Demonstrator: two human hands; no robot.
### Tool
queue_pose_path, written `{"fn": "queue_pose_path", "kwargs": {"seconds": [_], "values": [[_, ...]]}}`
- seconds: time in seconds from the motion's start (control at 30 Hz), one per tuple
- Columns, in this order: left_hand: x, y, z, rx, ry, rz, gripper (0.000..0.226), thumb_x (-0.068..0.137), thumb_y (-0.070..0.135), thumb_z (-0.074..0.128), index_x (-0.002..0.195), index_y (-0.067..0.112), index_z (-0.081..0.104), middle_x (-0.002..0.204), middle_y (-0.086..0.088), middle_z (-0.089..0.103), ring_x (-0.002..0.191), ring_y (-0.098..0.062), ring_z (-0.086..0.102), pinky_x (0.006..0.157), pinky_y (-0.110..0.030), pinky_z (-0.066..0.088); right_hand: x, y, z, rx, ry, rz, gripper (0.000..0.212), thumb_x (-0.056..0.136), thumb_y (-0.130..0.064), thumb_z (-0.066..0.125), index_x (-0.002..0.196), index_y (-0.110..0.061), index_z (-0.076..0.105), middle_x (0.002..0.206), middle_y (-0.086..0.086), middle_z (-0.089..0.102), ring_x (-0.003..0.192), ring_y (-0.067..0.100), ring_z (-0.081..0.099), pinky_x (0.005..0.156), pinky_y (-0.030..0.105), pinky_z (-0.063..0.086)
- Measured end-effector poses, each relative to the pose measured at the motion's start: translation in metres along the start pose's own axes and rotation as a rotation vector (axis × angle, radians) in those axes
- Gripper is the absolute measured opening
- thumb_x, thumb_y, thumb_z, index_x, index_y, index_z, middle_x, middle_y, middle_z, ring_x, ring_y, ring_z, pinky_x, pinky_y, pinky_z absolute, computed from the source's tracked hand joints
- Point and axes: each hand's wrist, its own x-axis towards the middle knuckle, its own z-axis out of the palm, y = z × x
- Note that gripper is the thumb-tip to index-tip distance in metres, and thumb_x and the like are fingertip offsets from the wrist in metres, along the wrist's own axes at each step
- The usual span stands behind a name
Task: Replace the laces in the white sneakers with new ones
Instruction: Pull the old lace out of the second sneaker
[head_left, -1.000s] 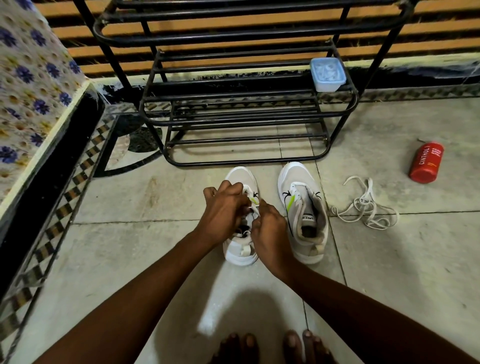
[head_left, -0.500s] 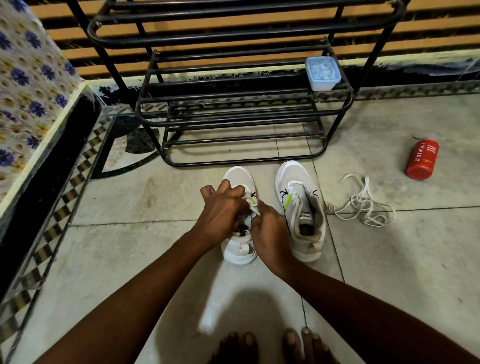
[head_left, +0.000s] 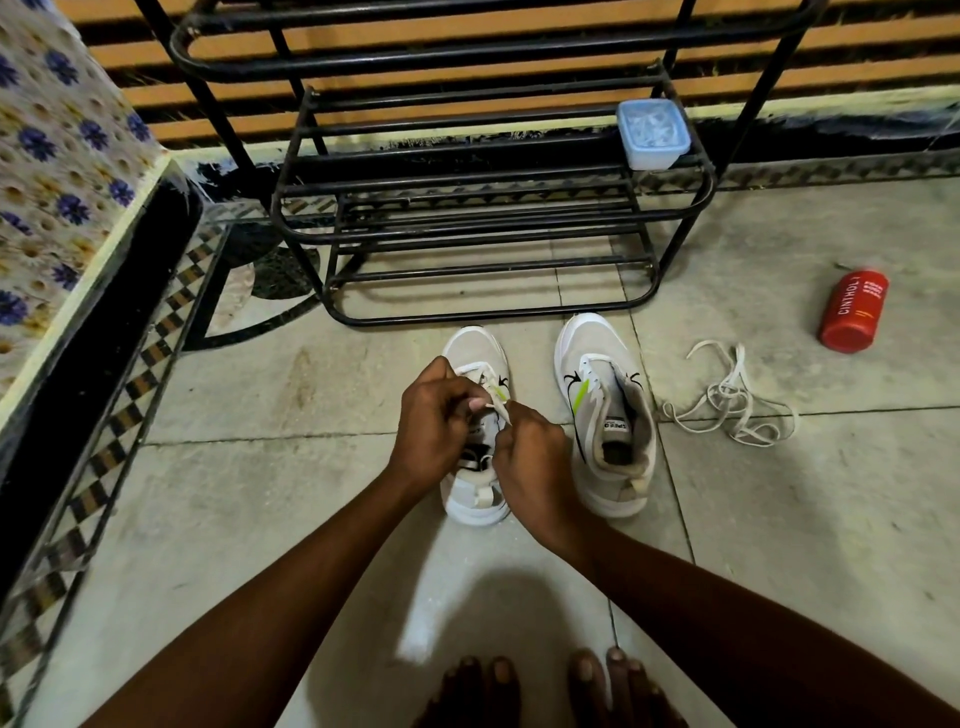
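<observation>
Two white sneakers stand side by side on the tiled floor. Over the left sneaker (head_left: 475, 348) my left hand (head_left: 436, 423) and my right hand (head_left: 530, 457) meet, each pinching the white lace (head_left: 496, 402) at the eyelets. My hands hide most of that shoe's tongue and opening. The right sneaker (head_left: 605, 410), with a green and black mark on its side, stands untouched, a lace showing at its upper eyelets. A loose white lace (head_left: 732, 400) lies tangled on the floor to the right of the shoes.
A black metal shoe rack (head_left: 488, 218) stands just behind the sneakers, with a pale blue lidded box (head_left: 652, 132) on its right end. A red Cinthol bottle (head_left: 854, 310) lies on the floor at the right. A flower-patterned covered ledge (head_left: 57, 171) runs along the left. My bare toes (head_left: 550, 686) are at the bottom.
Both hands have stayed on the left sneaker's lace with only small finger movements. The shoes and the loose lace have not moved.
</observation>
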Motion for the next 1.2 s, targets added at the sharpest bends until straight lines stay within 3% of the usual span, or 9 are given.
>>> {"fn": "queue_pose_path", "kwargs": {"seconds": [0.13, 0.27, 0.4, 0.5, 0.57, 0.7, 0.93, 1.07, 1.2], "values": [[0.000, -0.009, -0.007, -0.095, 0.034, -0.104, 0.020, 0.087, -0.006, 0.070, 0.086, 0.010, 0.081, 0.086, -0.006, 0.062, 0.083, -0.011, 0.064, 0.079, -0.020, 0.051, 0.001, 0.002, -0.001, 0.004, 0.020, 0.022, 0.029, 0.090, 0.002, 0.051, 0.114, -0.001, 0.068, 0.102, 0.021, 0.071, 0.094, 0.039, 0.064, 0.079, 0.033, 0.039], [0.004, -0.022, -0.018, -0.467, 0.243, -0.435, 0.015, 0.091, -0.008, 0.066, 0.084, 0.002, 0.076, 0.100, -0.024, 0.065, 0.094, -0.040, 0.072, 0.088, -0.052, 0.061, 0.000, 0.009, -0.004, -0.011, 0.023, 0.006, 0.026, 0.089, -0.003, 0.050, 0.108, -0.004, 0.068, 0.096, 0.020, 0.071, 0.090, 0.040, 0.065, 0.077, 0.038, 0.045], [0.011, -0.041, -0.028, -0.231, 0.227, -0.504, 0.012, 0.092, 0.004, 0.068, 0.089, 0.012, 0.076, 0.092, -0.008, 0.076, 0.093, -0.029, 0.073, 0.092, -0.051, 0.058, 0.002, 0.008, 0.001, -0.030, 0.027, -0.017, 0.028, 0.085, -0.005, 0.054, 0.109, -0.006, 0.067, 0.099, 0.016, 0.070, 0.092, 0.037, 0.064, 0.079, 0.036, 0.042], [0.000, -0.041, -0.027, -0.016, 0.206, -0.424, 0.020, 0.085, 0.016, 0.079, 0.105, 0.016, 0.075, 0.104, 0.003, 0.068, 0.098, -0.010, 0.065, 0.094, -0.040, 0.054, 0.007, 0.007, 0.001, 0.027, 0.045, -0.061, 0.047, 0.079, 0.002, 0.059, 0.125, -0.005, 0.064, 0.118, 0.016, 0.066, 0.107, 0.033, 0.062, 0.093, 0.026, 0.040], [-0.006, -0.039, -0.029, 0.006, 0.124, -0.217, 0.037, 0.081, 0.022, 0.082, 0.116, 0.017, 0.073, 0.116, 0.003, 0.061, 0.110, -0.007, 0.060, 0.099, -0.033, 0.050, 0.012, 0.006, 0.001, 0.057, 0.035, -0.130, 0.052, 0.078, 0.005, 0.060, 0.129, -0.005, 0.063, 0.129, 0.013, 0.061, 0.117, 0.030, 0.059, 0.101, 0.019, 0.036], [-0.008, -0.029, -0.032, 0.065, -0.186, 0.123, 0.065, 0.078, 0.048, 0.077, 0.133, 0.015, 0.063, 0.133, 0.000, 0.061, 0.123, -0.013, 0.059, 0.104, -0.027, 0.044, 0.029, 0.005, -0.002, -0.018, -0.050, -0.293, 0.047, 0.077, 0.003, 0.063, 0.122, -0.011, 0.067, 0.131, 0.006, 0.052, 0.124, 0.026, 0.050, 0.102, 0.033, 0.047], [-0.009, -0.034, -0.023, 0.318, -0.323, 0.141, 0.054, 0.095, 0.037, 0.057, 0.145, 0.016, 0.050, 0.134, -0.006, 0.063, 0.117, -0.028, 0.061, 0.094, -0.043, 0.050, 0.061, -0.007, -0.006, -0.407, -0.255, -0.506, 0.025, 0.082, -0.009, 0.063, 0.107, -0.011, 0.066, 0.114, 0.008, 0.054, 0.115, 0.030, 0.048, 0.079, 0.040, 0.052], [-0.013, -0.039, -0.019, 0.375, -0.313, 0.174, 0.047, 0.101, 0.033, 0.055, 0.142, 0.010, 0.051, 0.130, -0.010, 0.064, 0.112, -0.032, 0.062, 0.090, -0.043, 0.049, 0.064, -0.002, -0.004, -0.283, -0.248, -0.433, 0.018, 0.081, -0.003, 0.052, 0.098, -0.005, 0.057, 0.107, 0.014, 0.056, 0.108, 0.035, 0.051, 0.092, 0.044, 0.043], [-0.016, -0.038, -0.018, 0.346, -0.322, 0.112, 0.053, 0.095, 0.040, 0.051, 0.142, 0.015, 0.050, 0.131, -0.006, 0.064, 0.112, -0.028, 0.061, 0.089, -0.041, 0.050, 0.054, -0.003, 0.003, 0.060, -0.134, -0.270, 0.021, 0.070, 0.012, 0.047, 0.086, 0.000, 0.054, 0.085, 0.018, 0.062, 0.085, 0.039, 0.058, 0.079, 0.045, 0.045]]}}
